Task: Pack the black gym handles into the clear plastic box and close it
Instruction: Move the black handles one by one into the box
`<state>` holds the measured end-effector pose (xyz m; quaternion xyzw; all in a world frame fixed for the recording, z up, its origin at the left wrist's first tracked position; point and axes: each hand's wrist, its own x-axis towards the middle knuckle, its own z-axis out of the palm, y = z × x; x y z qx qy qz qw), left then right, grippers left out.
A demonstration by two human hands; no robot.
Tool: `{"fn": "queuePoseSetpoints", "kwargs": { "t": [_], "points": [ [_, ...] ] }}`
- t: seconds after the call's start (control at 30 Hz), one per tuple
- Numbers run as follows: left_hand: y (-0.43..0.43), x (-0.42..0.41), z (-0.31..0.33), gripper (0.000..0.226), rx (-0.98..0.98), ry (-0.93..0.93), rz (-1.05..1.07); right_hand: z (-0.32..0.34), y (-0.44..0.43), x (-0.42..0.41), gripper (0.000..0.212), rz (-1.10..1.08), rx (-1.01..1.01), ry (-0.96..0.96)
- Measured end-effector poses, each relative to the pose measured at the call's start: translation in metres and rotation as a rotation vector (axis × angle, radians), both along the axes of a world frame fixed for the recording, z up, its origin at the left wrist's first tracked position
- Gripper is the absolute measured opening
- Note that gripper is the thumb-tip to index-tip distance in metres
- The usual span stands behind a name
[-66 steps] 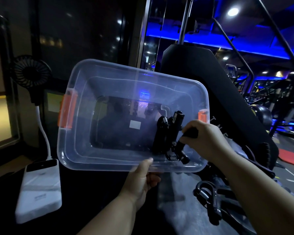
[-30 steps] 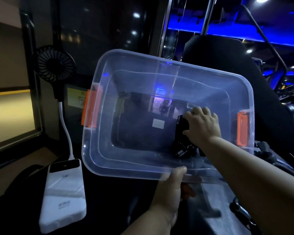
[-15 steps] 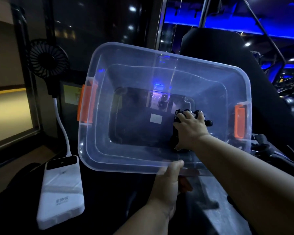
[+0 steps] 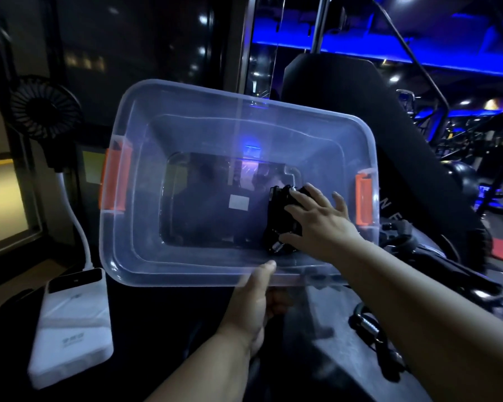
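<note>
Currently the clear plastic box (image 4: 186,123) is tipped so that its open side faces the person, with its long axis running left to right. The left hand (image 4: 250,309) grips the near rim just right of centre, thumb on top of the rim and fingers underneath. The right hand (image 4: 317,221) reaches over the same rim into the right end of the box. Its fingers are spread and fairly straight and lie across a black handle (image 4: 279,210), and no closed grip on it is visible. That handle rests on the box floor close to the right wall, beside the right orange latch (image 4: 363,198). Its long axis runs from the near wall toward the far wall, across the short side of the box. The left and middle floor area holds no handles. More loose handles (image 4: 404,242) lie on the counter (image 4: 317,358) outside the right wall, under and beyond the right forearm, and a snap hook (image 4: 366,323) lies nearer the person on the same side. The next pickup therefore lies to the right of the box and is nearer the right hand, while the left hand is occupied supporting the box. No lid is in view, so the closing step cannot be located. A power bank (image 4: 70,323) and a fan (image 4: 45,107) stand to the left, well apart from the work.
</note>
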<state>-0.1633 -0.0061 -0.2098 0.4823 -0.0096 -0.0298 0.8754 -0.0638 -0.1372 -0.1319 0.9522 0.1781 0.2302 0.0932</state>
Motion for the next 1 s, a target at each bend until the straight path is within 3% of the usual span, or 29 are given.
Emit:
{"fn": "queuePoseSetpoints", "kwargs": {
  "t": [0.17, 0.37, 0.6, 0.73, 0.87, 1.0],
  "points": [
    [0.0, -0.002, 0.002, 0.021, 0.017, 0.015, 0.017, -0.013, -0.023, -0.032, 0.056, 0.142, 0.221, -0.155],
    [-0.004, -0.001, -0.001, 0.047, 0.032, 0.08, 0.019, -0.029, -0.071, -0.07, 0.041, 0.227, 0.401, -0.345],
    [-0.008, -0.003, -0.003, 0.058, 0.046, 0.085, 0.034, -0.06, -0.122, -0.108, 0.053, -0.067, 0.691, -0.146],
    [-0.009, -0.003, -0.004, 0.06, 0.044, 0.083, 0.032, -0.071, -0.129, -0.119, 0.042, -0.222, 0.548, -0.027],
    [-0.01, -0.004, -0.005, 0.056, 0.04, 0.077, 0.041, -0.077, -0.122, -0.121, 0.062, -0.338, 0.291, 0.102],
    [-0.01, -0.003, -0.007, 0.053, 0.052, 0.07, 0.046, -0.079, -0.12, -0.122, 0.071, -0.353, 0.179, 0.111]
  ]
}}
